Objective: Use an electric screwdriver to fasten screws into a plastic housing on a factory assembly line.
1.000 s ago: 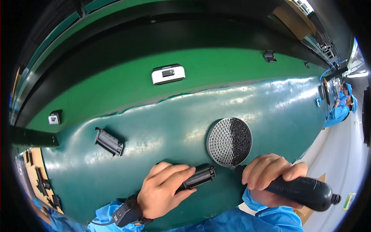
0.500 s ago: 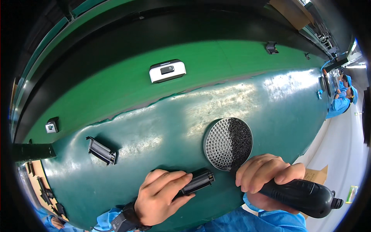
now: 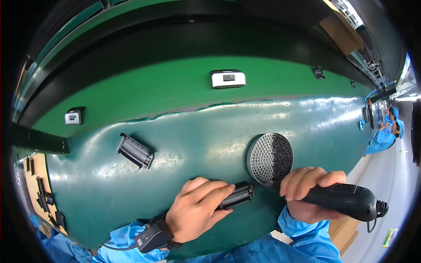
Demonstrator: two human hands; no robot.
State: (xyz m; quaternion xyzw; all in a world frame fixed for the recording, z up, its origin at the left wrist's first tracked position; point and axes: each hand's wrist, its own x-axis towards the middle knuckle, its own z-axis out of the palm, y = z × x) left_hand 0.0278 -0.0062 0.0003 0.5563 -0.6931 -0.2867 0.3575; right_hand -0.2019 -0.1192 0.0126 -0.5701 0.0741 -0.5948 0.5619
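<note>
Your left hand (image 3: 197, 210) lay palm-down over a small black ribbed part (image 3: 237, 196) on the worktop (image 3: 201, 131), its fingers (image 3: 212, 189) curled and pinching it so that only the right end poked out past your fingertips. Your right hand (image 3: 309, 193) was wrapped tight around the dark, matte handle of a power tool (image 3: 346, 201), fingers closed over the top of its rounded body. The tool's round head (image 3: 270, 158) sat just above and to the right of the ribbed part, close beside it; you could not tell whether the two touched. That head was a grey disc with a densely dotted, mesh-like face. The worktop itself was a glossy dark green mat, creased and shiny, with a paler green strip behind it. A second black ribbed part (image 3: 134, 151) lay well off to the left, tilted. On the pale strip sat a white rectangular device (image 3: 228, 79) and a smaller grey box (image 3: 73, 116). Both your sleeves were blue, and a black band (image 3: 151, 235) circled your left wrist.
</note>
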